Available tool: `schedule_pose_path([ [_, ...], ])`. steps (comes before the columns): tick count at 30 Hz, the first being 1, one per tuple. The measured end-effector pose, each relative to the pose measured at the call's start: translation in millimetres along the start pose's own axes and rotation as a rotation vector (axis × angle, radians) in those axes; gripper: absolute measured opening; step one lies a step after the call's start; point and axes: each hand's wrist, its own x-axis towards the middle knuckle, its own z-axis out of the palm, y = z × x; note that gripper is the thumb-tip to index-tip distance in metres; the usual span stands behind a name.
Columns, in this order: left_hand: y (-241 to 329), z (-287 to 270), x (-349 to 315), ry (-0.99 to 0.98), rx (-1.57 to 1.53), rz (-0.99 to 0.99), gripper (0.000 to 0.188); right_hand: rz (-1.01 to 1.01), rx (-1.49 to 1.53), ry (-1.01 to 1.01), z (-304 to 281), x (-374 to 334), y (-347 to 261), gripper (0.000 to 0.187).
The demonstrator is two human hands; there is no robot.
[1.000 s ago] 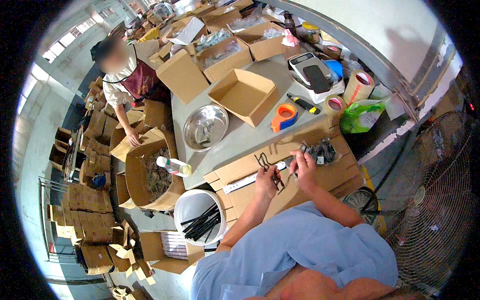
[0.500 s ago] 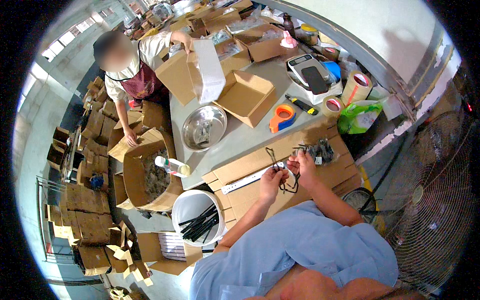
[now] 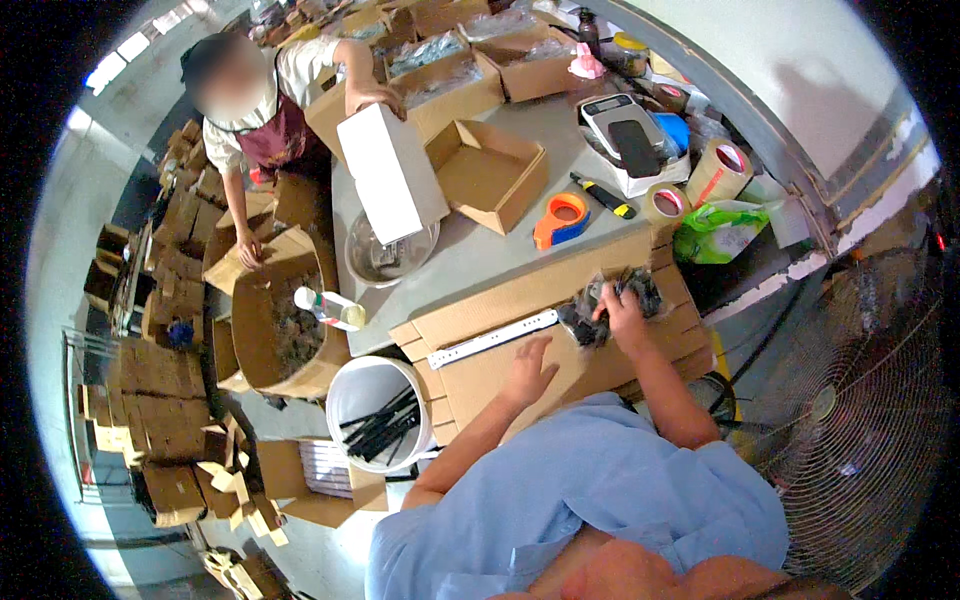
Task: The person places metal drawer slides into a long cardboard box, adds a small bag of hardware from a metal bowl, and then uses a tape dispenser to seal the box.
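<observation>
My left hand [image 3: 530, 372] is spread open above the flat cardboard [image 3: 465, 385], holding nothing. Just beyond it lies a long white strip with holes [image 3: 492, 339], like a slide rail. My right hand [image 3: 622, 312] reaches into a heap of small dark parts [image 3: 648, 292], some seemingly in clear plastic. Its fingers are curled down into the heap, and whatever they grip is hidden. Across the table, a co-worker's hand [image 3: 372, 92] holds a white box [image 3: 390, 170] tilted over a steel bowl [image 3: 375, 262], covering part of it.
A white bucket [image 3: 345, 385] of black strips stands at my left, by a large carton [image 3: 248, 330] with a clear bottle [image 3: 345, 313]. An orange tape dispenser [image 3: 560, 220], box cutter [image 3: 602, 197], tape rolls [image 3: 718, 172] and scale [image 3: 607, 120] lie beyond. A fan [image 3: 840, 410] is at right.
My hands have come apart. The dark looped pieces they held are no longer in my left hand; my right moved onto the heap. The co-worker's white box has swung over the bowl.
</observation>
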Motion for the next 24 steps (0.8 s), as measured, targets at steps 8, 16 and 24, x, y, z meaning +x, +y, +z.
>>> schedule_pose_path([
  [8,-20.6,26.4,-42.7,-0.458,0.678,-0.138,0.111,-0.627,-0.974,-0.419,-24.1,56.9,54.8,0.016],
  [16,-82.0,-43.4,-0.6,-0.637,-0.245,-0.321,0.07,-0.514,-0.938,-0.731,-22.2,61.5,45.7,0.05],
  [24,-44.1,-76.1,0.6,-0.266,0.131,-0.346,0.061,-0.378,-0.743,-0.71,49.2,87.0,-36.6,0.035],
])
